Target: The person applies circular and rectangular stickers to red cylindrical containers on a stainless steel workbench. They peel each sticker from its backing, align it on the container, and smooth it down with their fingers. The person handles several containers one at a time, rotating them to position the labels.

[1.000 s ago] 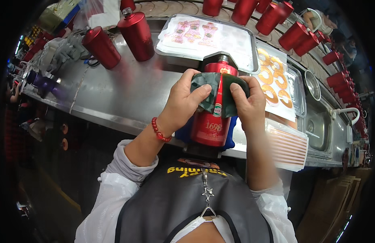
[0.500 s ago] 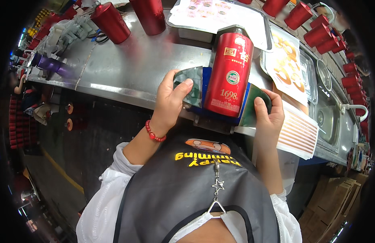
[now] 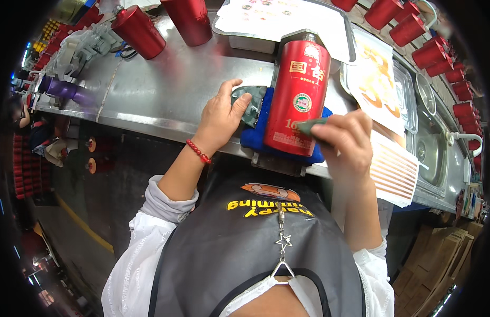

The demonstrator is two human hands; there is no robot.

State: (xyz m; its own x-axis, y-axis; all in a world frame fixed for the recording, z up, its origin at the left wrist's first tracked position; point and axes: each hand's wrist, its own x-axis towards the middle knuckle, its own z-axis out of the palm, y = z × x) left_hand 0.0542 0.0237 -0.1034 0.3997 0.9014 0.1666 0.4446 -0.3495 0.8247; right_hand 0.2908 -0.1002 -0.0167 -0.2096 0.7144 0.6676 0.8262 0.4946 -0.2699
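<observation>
A glossy red bottle (image 3: 296, 100) with gold and white print lies tilted on a blue cloth (image 3: 254, 138) at the bench's front edge. My left hand (image 3: 222, 113), with a red bead bracelet on its wrist, is closed on a dark green flat scraper (image 3: 250, 110) just left of the bottle. In my right hand (image 3: 349, 138) a second green scraper (image 3: 311, 126) is pinched edge-on over the bottle's lower right side. Whether that scraper touches the bottle I cannot tell.
Behind the bottle lies a tray with a white sticker sheet (image 3: 279, 24). Gold-printed sheets (image 3: 379, 84) and a striped sheet (image 3: 391, 169) lie to the right, before a sink (image 3: 431, 153). More red bottles (image 3: 138, 33) stand at the back left. A purple object (image 3: 60, 89) rests farther left.
My right hand has lifted its scraper from beside the bottle and turned it over the lower print. My left hand has shifted slightly, its index finger raised. More blue cloth shows.
</observation>
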